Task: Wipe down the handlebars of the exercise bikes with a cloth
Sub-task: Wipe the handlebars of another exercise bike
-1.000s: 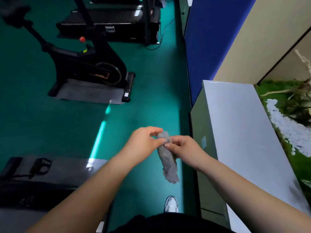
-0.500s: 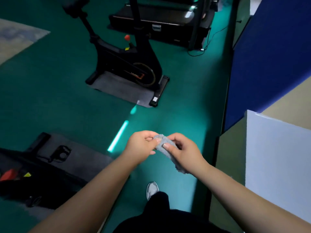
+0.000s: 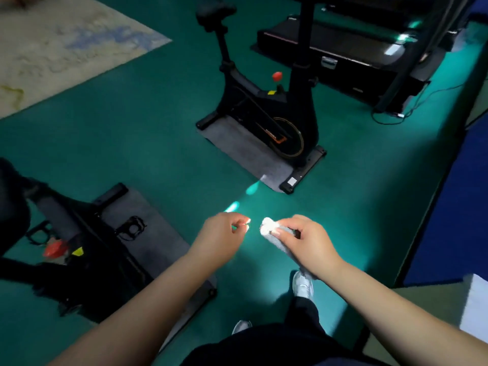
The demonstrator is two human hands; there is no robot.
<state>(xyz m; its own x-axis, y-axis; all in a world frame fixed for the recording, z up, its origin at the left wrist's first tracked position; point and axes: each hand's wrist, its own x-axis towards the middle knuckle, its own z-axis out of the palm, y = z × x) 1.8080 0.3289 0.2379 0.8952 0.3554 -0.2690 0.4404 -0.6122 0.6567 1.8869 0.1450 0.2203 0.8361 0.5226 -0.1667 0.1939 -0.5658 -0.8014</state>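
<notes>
My right hand [image 3: 306, 240] grips a grey cloth [image 3: 272, 233] bunched in its fingers, one end lit bright by a patch of light. A short gap to the left, my left hand [image 3: 224, 233] hovers with fingers loosely curled and nothing in them. A black exercise bike [image 3: 266, 112] stands on a grey mat ahead; its handlebars are out of frame at the top. A second black bike [image 3: 79, 247] sits close at my lower left, only its low frame and pedal showing.
Green floor runs between the bikes. A black treadmill [image 3: 343, 48] stands at the back right with a cable on the floor. A pale rug [image 3: 52, 43] lies at the upper left. A blue wall panel [image 3: 454, 207] and white ledge [image 3: 475, 307] bound the right.
My left hand has let go of the cloth and moved apart from the right. The view has swung left, away from the ledge, bringing both bikes nearer.
</notes>
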